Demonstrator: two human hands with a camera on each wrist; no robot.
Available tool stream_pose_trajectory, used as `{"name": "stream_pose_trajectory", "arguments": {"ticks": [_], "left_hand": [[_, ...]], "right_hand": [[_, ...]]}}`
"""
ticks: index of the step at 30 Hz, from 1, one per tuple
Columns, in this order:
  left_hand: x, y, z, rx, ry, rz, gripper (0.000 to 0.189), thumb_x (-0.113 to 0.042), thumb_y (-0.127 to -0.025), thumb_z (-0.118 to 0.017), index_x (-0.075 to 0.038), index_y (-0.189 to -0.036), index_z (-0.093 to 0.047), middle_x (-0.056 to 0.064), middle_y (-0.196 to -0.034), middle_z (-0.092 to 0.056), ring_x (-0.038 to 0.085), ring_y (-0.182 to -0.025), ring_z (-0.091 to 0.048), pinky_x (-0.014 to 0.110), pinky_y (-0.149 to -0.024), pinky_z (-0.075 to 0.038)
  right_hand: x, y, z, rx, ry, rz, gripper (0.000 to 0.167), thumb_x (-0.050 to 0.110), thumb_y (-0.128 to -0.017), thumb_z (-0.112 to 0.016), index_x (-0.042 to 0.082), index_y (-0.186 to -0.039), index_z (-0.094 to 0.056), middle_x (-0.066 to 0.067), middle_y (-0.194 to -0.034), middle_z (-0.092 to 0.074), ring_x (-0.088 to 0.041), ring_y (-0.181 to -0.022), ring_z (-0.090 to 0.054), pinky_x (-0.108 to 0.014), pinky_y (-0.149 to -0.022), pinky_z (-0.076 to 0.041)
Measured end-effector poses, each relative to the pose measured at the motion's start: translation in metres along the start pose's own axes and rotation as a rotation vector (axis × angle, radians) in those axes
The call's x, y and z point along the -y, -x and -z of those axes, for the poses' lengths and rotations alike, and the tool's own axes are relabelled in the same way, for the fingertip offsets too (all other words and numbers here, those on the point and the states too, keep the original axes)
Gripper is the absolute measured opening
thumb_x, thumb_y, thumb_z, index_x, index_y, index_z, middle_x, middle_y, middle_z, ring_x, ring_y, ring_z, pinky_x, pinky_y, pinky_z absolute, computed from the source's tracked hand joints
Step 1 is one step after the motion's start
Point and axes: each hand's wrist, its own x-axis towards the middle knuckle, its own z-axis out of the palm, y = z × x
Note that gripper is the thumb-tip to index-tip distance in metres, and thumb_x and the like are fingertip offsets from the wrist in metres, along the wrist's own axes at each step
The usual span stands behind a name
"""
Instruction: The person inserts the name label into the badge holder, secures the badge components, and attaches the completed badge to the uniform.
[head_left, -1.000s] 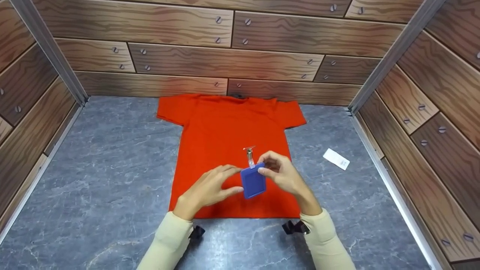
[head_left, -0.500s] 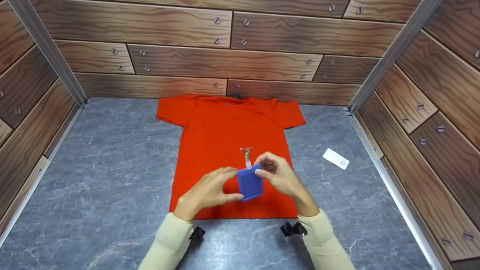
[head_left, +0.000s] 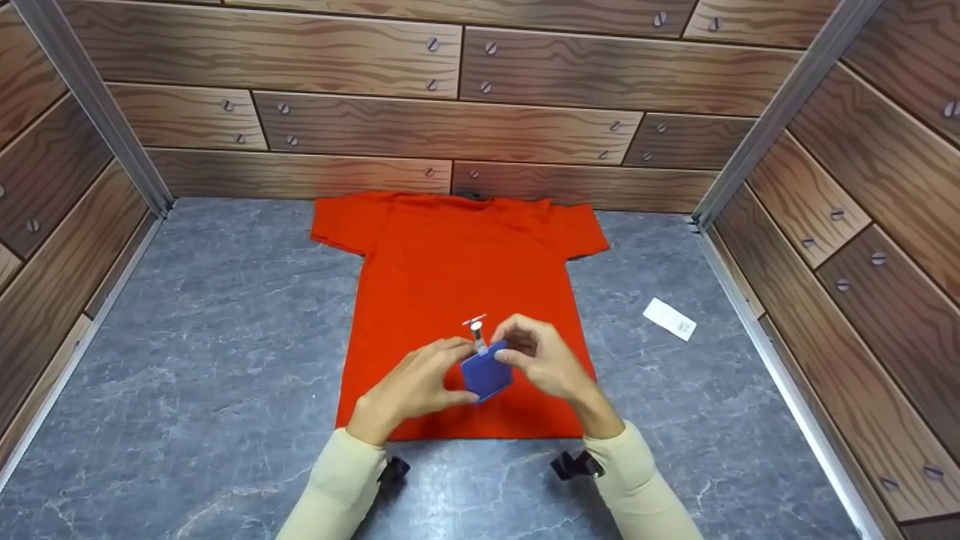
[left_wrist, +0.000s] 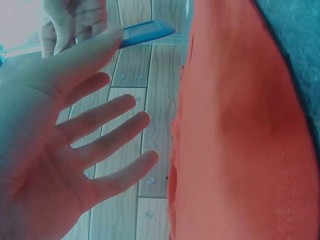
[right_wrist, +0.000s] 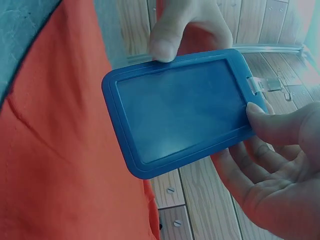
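Over the lower part of a red T-shirt (head_left: 465, 277), a blue badge holder (head_left: 487, 373) is held up, tilted. My right hand (head_left: 544, 356) pinches it at the corner near its clip, thumb on the front face (right_wrist: 185, 110). The badge's clear strap and metal clip (right_wrist: 270, 84) point away from me. At the badge's left edge is my left hand (head_left: 420, 382); its thumb tip touches that edge, while its other fingers (left_wrist: 115, 125) are extended and spread in the left wrist view. The shirt lies flat, collar at the far wall.
A white card or label (head_left: 670, 319) lies on the grey marbled surface (head_left: 225, 322) right of the shirt. Wood-patterned walls (head_left: 375, 124) enclose the back and both sides, with metal posts at the corners.
The badge holder has shifted left and tipped, so it looks shorter in the head view and its clip sits lower. My right hand moved left with it; the left hand stayed nearly in place.
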Motion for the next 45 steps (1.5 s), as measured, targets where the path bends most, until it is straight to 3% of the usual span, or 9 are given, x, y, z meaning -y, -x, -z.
{"name": "stream_pose_trajectory", "arguments": {"ticks": [16, 26, 32, 39, 45], "left_hand": [[0.0008, 0.0027, -0.0026, 0.059, 0.096, 0.026, 0.071, -0.026, -0.081, -0.089, -0.014, -0.143, -0.058, 0.007, -0.14, -0.064, 0.026, -0.125, -0.062, 0.046, -0.108, -0.053], [0.0017, 0.0029, -0.0031, 0.059, 0.129, -0.033, 0.068, -0.024, -0.082, -0.089, -0.016, -0.141, -0.056, 0.003, -0.127, -0.065, 0.021, -0.114, -0.064, 0.042, -0.102, -0.056], [0.0012, 0.0011, -0.0038, 0.073, 0.144, -0.04, 0.07, -0.021, -0.083, -0.087, -0.017, -0.145, -0.055, 0.001, -0.133, -0.064, 0.021, -0.116, -0.063, 0.042, -0.104, -0.056], [0.003, 0.0012, -0.004, 0.071, 0.143, -0.077, 0.065, -0.019, -0.083, -0.088, -0.016, -0.14, -0.057, 0.0, -0.127, -0.065, 0.021, -0.113, -0.063, 0.041, -0.102, -0.056], [0.0059, 0.0027, -0.0053, 0.105, 0.165, -0.065, 0.067, -0.02, -0.083, -0.088, -0.018, -0.141, -0.056, 0.001, -0.126, -0.065, 0.02, -0.113, -0.063, 0.039, -0.102, -0.056]], "right_hand": [[0.0004, 0.0011, -0.0084, 0.087, -0.051, 0.075, 0.011, -0.004, -0.095, -0.067, -0.002, -0.105, -0.066, -0.023, -0.105, -0.068, -0.015, -0.098, -0.069, -0.027, -0.093, -0.058], [0.0043, 0.0033, -0.0096, 0.141, -0.104, 0.157, 0.01, 0.0, -0.098, -0.065, -0.006, -0.106, -0.064, -0.027, -0.104, -0.066, -0.011, -0.099, -0.068, -0.026, -0.092, -0.058], [0.0032, 0.0027, -0.0092, 0.163, -0.133, 0.191, 0.011, -0.001, -0.097, -0.064, -0.009, -0.105, -0.063, -0.03, -0.102, -0.064, -0.009, -0.099, -0.067, -0.024, -0.092, -0.058], [0.0011, 0.0005, -0.0097, 0.2, -0.163, 0.246, 0.01, -0.003, -0.098, -0.062, -0.008, -0.106, -0.062, -0.03, -0.101, -0.063, -0.009, -0.099, -0.066, -0.024, -0.09, -0.058], [-0.0004, 0.0012, -0.0112, 0.21, -0.179, 0.244, 0.01, 0.001, -0.099, -0.063, -0.007, -0.104, -0.062, -0.03, -0.1, -0.063, -0.008, -0.098, -0.066, -0.022, -0.089, -0.057]]}}
